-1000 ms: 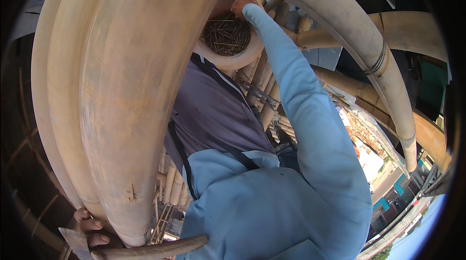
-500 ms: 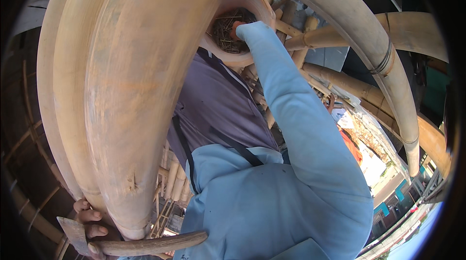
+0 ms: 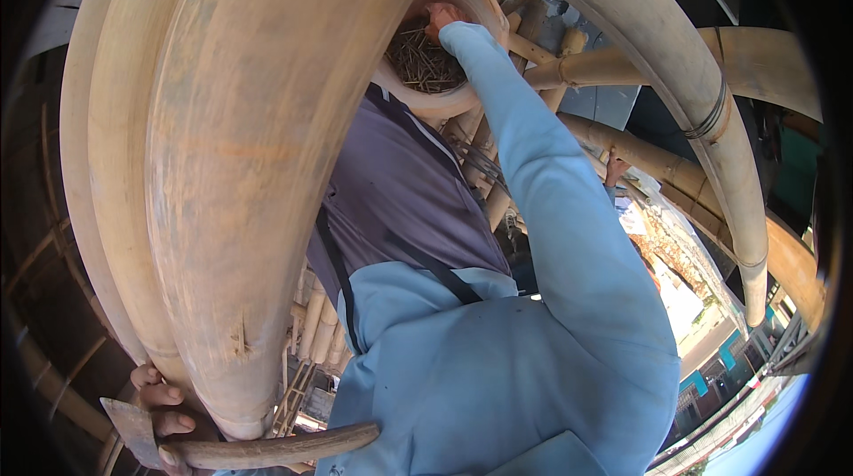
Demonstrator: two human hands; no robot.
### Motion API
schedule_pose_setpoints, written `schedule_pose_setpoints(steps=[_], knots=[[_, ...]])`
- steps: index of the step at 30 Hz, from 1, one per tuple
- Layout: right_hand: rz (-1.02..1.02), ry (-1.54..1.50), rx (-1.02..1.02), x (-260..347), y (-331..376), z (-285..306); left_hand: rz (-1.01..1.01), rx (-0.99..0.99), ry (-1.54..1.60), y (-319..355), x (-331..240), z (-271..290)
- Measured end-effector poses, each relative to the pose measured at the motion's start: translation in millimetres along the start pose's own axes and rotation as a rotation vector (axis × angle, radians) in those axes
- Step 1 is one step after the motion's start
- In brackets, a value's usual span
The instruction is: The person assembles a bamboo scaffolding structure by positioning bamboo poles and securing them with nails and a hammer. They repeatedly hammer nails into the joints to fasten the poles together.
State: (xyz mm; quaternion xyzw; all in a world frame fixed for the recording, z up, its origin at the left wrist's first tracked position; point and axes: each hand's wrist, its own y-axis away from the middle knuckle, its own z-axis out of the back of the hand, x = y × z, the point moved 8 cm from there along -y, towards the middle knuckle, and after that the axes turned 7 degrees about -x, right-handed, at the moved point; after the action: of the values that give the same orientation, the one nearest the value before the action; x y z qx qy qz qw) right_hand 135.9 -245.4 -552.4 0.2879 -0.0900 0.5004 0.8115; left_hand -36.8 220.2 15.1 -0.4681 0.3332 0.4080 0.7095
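Nails (image 3: 425, 63), a dark loose heap in a round pale container (image 3: 426, 103) at 12 o'clock of the view, up against the bamboo frame. Right hand (image 3: 442, 16) is reached in at the container's top edge, 12 o'clock side of the heap; only a bit of the hand shows past the blue sleeve (image 3: 542, 200), so I cannot tell whether the fingers are pinched on a nail or spread. The sleeve runs from 5 o'clock up to 12.

Left hand (image 3: 164, 409) at 7 o'clock, fingers closed round the wooden handle (image 3: 275, 448) of a hammer-like tool, its flat metal head (image 3: 133, 427) sticking out toward 8 o'clock. The same hand sits against the base of the thick bamboo poles (image 3: 231, 165) filling 9 to 11 o'clock.

Further out: more bamboo poles crossing at 1 to 3 o'clock, one joint wrapped with dark wire binding (image 3: 711, 116). Rooftops and street far below at 4 o'clock, so this is high on a scaffold.

Progress, my read:
- tool in hand, ready
- nail supply reached, pick not confirmed
- no nail visibly set in the near poles
- at least the wired joint at 2 o'clock looks finished
- left: get a nail out, place it, drive it

Early in the fastening cycle, fetch stage
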Motion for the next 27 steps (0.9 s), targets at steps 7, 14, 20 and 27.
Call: schedule_pose_setpoints(steps=[7, 14, 20, 27], knots=[[0.168, 0.313, -0.053, 10, -7, -17, -0.035, 0.144, 0.102, 10, 15, 45], [0.233, 0.538, 0.157, 22, -7, -31, -0.102, 0.285, 0.265, 17, 57, 110], [0.106, 0.347, 0.201, 18, 13, -19, -0.010, 0.196, 0.141, 16, 18, 51], [-0.106, -0.072, 0.189, 15, 13, -12, -0.006, 0.252, -0.003, -8, -2, 3]])
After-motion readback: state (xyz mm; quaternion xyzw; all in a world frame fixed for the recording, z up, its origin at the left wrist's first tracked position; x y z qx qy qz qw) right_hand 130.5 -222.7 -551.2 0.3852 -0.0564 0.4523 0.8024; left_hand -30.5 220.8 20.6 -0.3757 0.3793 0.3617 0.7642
